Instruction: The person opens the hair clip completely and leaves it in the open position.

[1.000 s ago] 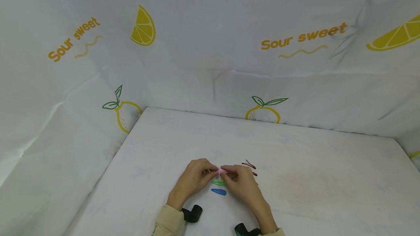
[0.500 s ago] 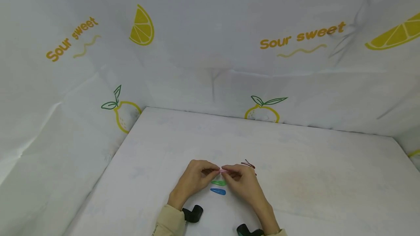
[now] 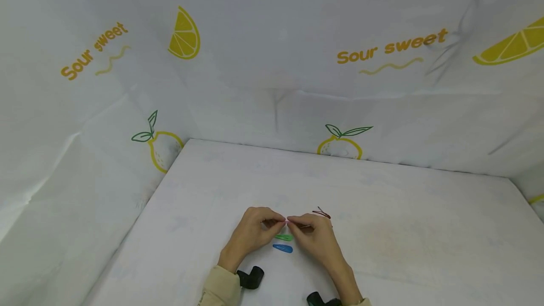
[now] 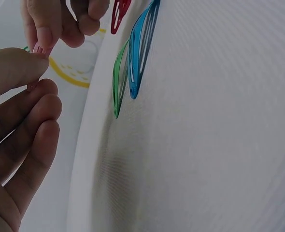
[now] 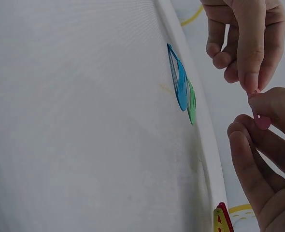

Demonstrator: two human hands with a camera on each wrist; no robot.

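Both hands pinch one pink snap hair clip point(image 5: 262, 122) between them above the white table. My left hand point(image 3: 255, 230) has one end between thumb and index finger; my right hand point(image 3: 314, 237) pinches the other end the same way. Fingers cover most of the clip in the head view. Below the fingertips lie a green hair clip point(image 3: 284, 237) and, nearer me, a blue hair clip point(image 3: 283, 248), side by side. A dark red hair clip point(image 3: 322, 213) lies just beyond my right hand. The right wrist view also shows a yellow hair clip point(image 5: 220, 220) beside a red one.
The white table point(image 3: 403, 230) ends at a white cloth backdrop point(image 3: 255, 84) printed with lemons and lettering. Black wrist-worn camera mounts point(image 3: 251, 277) sit by both wrists, close over the table.
The pink clip shows less between the fingertips, and the fingertips of both hands are slightly closer. The right hand now hides more of the clips behind it. The green and blue clips stay put.
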